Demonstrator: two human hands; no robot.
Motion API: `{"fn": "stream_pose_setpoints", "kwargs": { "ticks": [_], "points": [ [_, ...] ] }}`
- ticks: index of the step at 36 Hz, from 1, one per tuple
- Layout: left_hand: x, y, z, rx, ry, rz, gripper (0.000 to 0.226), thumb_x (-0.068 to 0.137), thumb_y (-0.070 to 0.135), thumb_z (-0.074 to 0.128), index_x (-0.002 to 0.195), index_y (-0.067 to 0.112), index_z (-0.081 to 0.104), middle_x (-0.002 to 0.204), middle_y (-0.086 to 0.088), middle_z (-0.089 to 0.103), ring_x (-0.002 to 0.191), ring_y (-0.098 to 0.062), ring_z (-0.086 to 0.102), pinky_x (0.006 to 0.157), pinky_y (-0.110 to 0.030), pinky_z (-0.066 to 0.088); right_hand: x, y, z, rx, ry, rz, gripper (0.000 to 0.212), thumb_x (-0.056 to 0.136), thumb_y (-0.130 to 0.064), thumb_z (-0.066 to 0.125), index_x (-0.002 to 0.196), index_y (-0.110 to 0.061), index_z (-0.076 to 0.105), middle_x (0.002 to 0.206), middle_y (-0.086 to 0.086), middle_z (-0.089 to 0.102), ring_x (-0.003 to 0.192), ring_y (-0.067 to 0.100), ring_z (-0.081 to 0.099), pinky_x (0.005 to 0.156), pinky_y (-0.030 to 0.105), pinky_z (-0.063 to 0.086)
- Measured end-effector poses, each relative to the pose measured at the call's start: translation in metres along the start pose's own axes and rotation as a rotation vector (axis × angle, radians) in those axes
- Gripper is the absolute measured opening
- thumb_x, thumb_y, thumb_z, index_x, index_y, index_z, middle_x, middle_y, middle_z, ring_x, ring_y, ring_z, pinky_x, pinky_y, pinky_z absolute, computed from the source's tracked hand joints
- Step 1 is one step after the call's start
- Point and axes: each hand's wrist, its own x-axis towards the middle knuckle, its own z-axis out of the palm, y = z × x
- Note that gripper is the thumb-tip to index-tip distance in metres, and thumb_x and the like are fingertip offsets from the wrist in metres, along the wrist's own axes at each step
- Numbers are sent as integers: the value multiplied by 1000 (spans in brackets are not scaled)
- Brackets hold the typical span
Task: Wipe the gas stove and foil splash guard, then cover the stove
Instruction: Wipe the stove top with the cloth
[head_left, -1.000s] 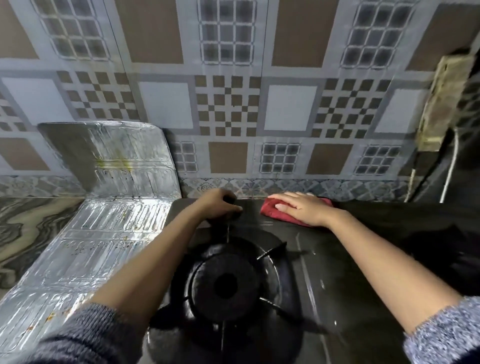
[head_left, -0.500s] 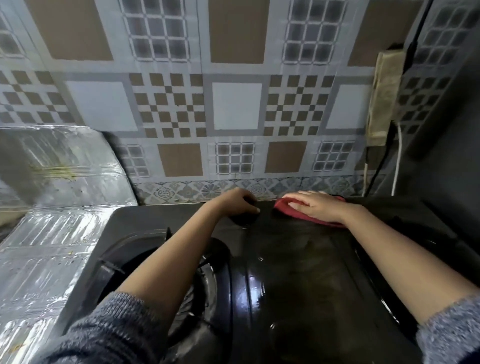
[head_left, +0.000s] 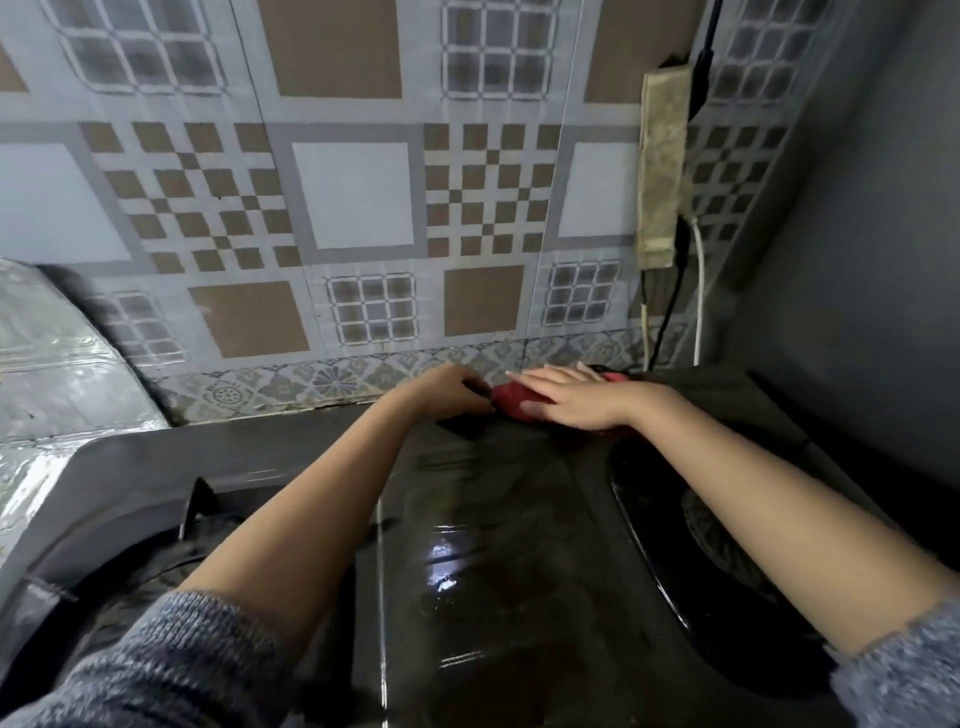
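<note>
The black glass gas stove (head_left: 519, 519) fills the lower view, wet and glossy in the middle. A red cloth (head_left: 511, 401) lies at its back edge, between the two burners. My right hand (head_left: 571, 397) presses flat on the cloth, fingers stretched to the left. My left hand (head_left: 447, 392) sits just left of the cloth with its fingers curled over the stove's back edge, touching the cloth's end. The crinkled foil splash guard (head_left: 52, 374) stands at the far left against the wall. No stove cover is in view.
The left burner grate (head_left: 156, 545) lies under my left forearm, and the right burner (head_left: 717, 535) under my right one. A patterned tile wall (head_left: 353, 197) rises right behind the stove. A grimy power strip (head_left: 662, 166) with cables (head_left: 698, 291) hangs at the right corner beside a grey side wall.
Both hands and the red cloth have slid right along the stove's back edge, from behind the left burner to the middle. My view has turned right, so less foil shows.
</note>
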Motion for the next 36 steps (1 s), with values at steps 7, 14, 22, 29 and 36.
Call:
{"fn": "stream_pose_setpoints", "kwargs": {
  "ticks": [7, 14, 22, 29, 36],
  "points": [
    [8, 9, 6, 2, 15, 19, 31, 87, 33, 60, 115, 19, 60, 101, 2, 54, 93, -15, 50, 83, -29, 39, -7, 37, -9, 82, -31, -38, 61, 84, -69, 27, 140, -56, 6, 159, -7, 5, 146, 22, -2, 118, 49, 1],
    [14, 24, 14, -4, 23, 41, 32, 88, 31, 59, 117, 17, 59, 101, 2, 52, 93, -14, 48, 82, -28, 37, -29, 76, -24, 306, -68, 84, 56, 87, -57, 44, 138, -53, 21, 157, -9, 12, 144, 22, 13, 114, 43, 13],
    [25, 42, 17, -1, 30, 45, 27, 89, 23, 59, 112, 11, 63, 116, -8, 61, 99, -17, 53, 83, -26, 38, -59, 135, -21, 442, 53, 154, 57, 84, -43, 60, 134, -51, 35, 157, -7, 10, 145, 18, 9, 115, 35, 10],
    [33, 57, 30, -52, 71, 41, 25, 90, 20, 58, 112, 9, 63, 116, -12, 62, 104, -22, 56, 81, -26, 43, -70, 137, -22, 449, 352, 287, 50, 88, -38, 59, 135, -32, 45, 148, -1, 38, 135, 20, 36, 109, 30, 27],
    [34, 60, 35, -73, 126, 33, 22, 90, 21, 58, 106, 7, 66, 113, -13, 63, 90, -17, 53, 79, -27, 43, -49, 115, -2, 252, 234, 519, 61, 92, -61, 27, 147, -37, 15, 159, 6, 3, 145, 33, -1, 116, 49, 4]
  ]
}}
